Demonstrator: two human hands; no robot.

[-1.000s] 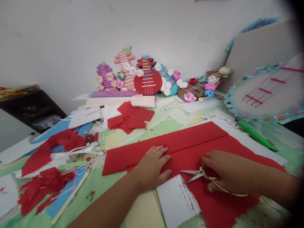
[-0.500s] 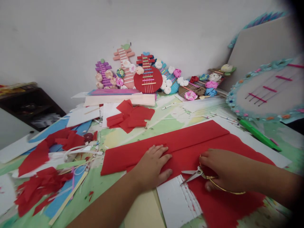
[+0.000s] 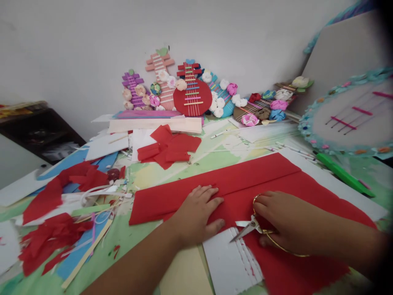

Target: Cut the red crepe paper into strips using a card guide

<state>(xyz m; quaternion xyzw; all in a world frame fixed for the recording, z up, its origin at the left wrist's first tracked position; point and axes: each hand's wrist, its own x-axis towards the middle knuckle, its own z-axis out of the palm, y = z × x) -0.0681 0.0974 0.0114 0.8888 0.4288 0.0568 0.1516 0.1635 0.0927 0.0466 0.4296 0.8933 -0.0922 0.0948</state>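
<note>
A large sheet of red crepe paper (image 3: 245, 180) lies folded across the green table. My left hand (image 3: 196, 215) rests flat on it with fingers stretched out, pressing it down. My right hand (image 3: 282, 221) is closed round gold-handled scissors (image 3: 254, 227), whose blades are slightly parted and point left towards my left thumb. The scissor tips sit at the red paper's lower edge, above a white corrugated card (image 3: 230, 262).
Red paper scraps (image 3: 52, 237) and blue and white strips litter the left. Folded red pieces (image 3: 167, 149) lie mid-table. Paper guitars with paper flowers (image 3: 192, 92) lean on the back wall. A round decorated board (image 3: 353, 119) and a green pen (image 3: 344, 175) sit at right.
My right hand with the scissors has crept a little to the left along the red paper. My left hand stays pressed in place. The view has shifted slightly.
</note>
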